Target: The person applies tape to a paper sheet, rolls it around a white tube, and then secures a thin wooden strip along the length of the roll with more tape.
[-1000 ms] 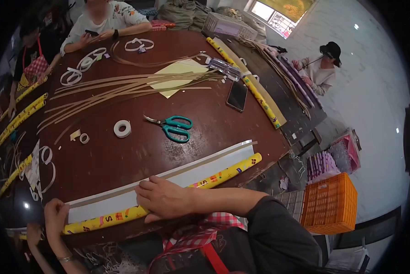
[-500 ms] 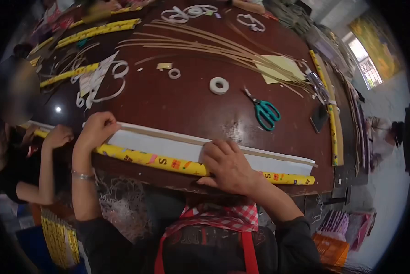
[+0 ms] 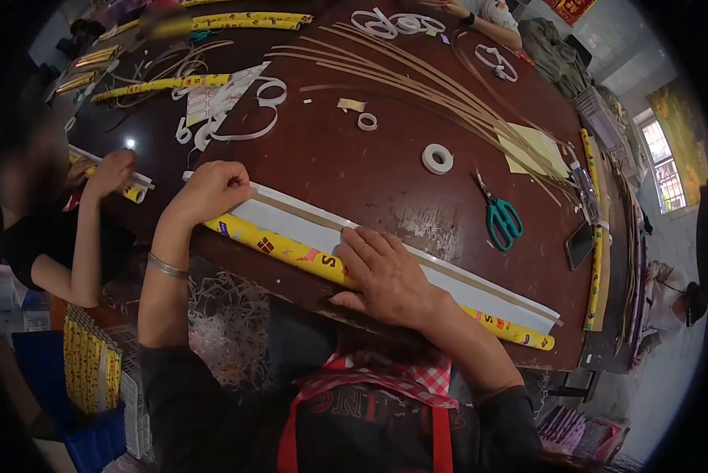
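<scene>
A long sheet of yellow patterned wrapping paper (image 3: 291, 254), white on its inner side (image 3: 456, 284), lies partly rolled along the table's near edge. Along its far side runs a thin brown strip (image 3: 307, 213). My left hand (image 3: 212, 191) is closed at the left end, its thumb and fingertips pinched at the brown strip and the paper's far edge. My right hand (image 3: 389, 276) lies over the middle of the roll. Its fingers stretch across the white side and its thumb is spread toward the table edge, palm hiding part of the roll.
Teal-handled scissors (image 3: 504, 223), a white tape roll (image 3: 437, 158), a smaller ring of tape (image 3: 367, 121) and several brown strips (image 3: 417, 83) lie across the dark red table (image 3: 354, 169). A phone (image 3: 580, 246) is at right. A co-worker's hand (image 3: 111, 175) works at left.
My view has turned, so the table's things appear farther right and tilted. The right hand has slid slightly left along the roll. The left hand stays at the left end.
</scene>
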`<state>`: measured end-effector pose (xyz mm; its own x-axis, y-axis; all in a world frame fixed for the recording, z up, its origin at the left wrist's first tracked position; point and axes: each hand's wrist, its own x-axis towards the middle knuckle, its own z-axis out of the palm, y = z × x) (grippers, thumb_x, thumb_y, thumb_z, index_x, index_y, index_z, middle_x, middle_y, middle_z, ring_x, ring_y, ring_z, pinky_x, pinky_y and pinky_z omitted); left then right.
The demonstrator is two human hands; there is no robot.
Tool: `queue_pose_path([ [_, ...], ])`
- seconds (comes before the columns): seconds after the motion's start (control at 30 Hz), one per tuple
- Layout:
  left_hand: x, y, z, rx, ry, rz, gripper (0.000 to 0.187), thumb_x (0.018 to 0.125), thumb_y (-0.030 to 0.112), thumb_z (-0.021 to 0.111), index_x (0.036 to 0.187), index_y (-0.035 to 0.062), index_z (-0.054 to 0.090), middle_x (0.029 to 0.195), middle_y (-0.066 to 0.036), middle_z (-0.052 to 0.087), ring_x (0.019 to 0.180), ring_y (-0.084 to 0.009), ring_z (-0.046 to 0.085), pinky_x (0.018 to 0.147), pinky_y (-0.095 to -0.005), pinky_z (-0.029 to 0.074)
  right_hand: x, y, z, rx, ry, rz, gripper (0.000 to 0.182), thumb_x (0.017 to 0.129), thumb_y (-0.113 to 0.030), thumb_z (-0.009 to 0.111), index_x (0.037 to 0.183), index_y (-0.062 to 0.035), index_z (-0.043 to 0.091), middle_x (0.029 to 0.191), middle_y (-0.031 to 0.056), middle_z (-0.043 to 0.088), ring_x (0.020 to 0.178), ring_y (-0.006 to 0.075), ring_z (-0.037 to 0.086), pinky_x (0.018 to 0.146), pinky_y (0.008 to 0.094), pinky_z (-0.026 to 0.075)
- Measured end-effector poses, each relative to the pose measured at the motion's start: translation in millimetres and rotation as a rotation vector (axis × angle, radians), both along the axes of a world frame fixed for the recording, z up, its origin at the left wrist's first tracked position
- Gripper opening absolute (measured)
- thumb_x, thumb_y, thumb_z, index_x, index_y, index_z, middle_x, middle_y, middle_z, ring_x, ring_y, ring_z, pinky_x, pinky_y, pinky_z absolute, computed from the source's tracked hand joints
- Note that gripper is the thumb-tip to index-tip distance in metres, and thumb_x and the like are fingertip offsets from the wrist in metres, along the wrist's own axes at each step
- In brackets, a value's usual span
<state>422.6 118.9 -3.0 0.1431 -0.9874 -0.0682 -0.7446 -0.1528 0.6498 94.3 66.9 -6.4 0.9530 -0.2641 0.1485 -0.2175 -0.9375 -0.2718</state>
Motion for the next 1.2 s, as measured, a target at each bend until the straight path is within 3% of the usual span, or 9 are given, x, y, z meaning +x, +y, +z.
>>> queue_pose_path([
  [0.5,-4.0,-1.2,3.3,0.020,-0.049,0.012,0.021,0.077,0.017,0.073,0.078,-0.0012,0.064,0.071,-0.014,0.066,0.067,-0.0264,0.065,0.062,-0.0355,0.049,0.6,2.1,6.4,-0.049,0.056,-0.032,0.067,0.082,-0.052,0.066,0.122,0.0015,0.056,0.132,0.0216,0.054,0.127,0.0373,0.046,0.106,0.0482,0.035],
  [0.6,-5.3,-0.5,6.7,0.016,-0.060,0.002,0.021,0.077,0.017,0.073,0.078,-0.0013,0.064,0.072,-0.014,0.066,0.067,-0.0256,0.065,0.062,-0.0352,0.048,0.4,2.1,6.8,-0.040,0.062,-0.036,0.066,0.082,-0.052,0.067,0.121,0.0010,0.056,0.131,0.0206,0.055,0.125,0.0360,0.047,0.103,0.0465,0.036],
  [0.67,-3.5,0.0,5.0,0.015,-0.043,0.000,0.020,0.077,0.017,0.073,0.078,-0.0013,0.064,0.072,-0.014,0.066,0.067,-0.0250,0.065,0.062,-0.0350,0.048,0.2,1.8,5.2,-0.072,0.006,-0.020,0.064,0.083,-0.051,0.065,0.116,0.0025,0.055,0.125,0.0208,0.056,0.116,0.0335,0.049,0.094,0.0434,0.040],
  [1.2,23.1,9.4,7.7,0.044,-0.004,-0.010,0.017,0.081,0.015,0.073,0.083,-0.0005,0.066,0.072,-0.009,0.066,0.067,-0.0185,0.063,0.063,-0.0314,0.049,0.1,2.9,6.4,-0.047,0.066,-0.054,0.068,0.080,-0.052,0.068,0.121,0.0006,0.056,0.130,0.0196,0.055,0.119,0.0327,0.050,0.096,0.0458,0.039],
])
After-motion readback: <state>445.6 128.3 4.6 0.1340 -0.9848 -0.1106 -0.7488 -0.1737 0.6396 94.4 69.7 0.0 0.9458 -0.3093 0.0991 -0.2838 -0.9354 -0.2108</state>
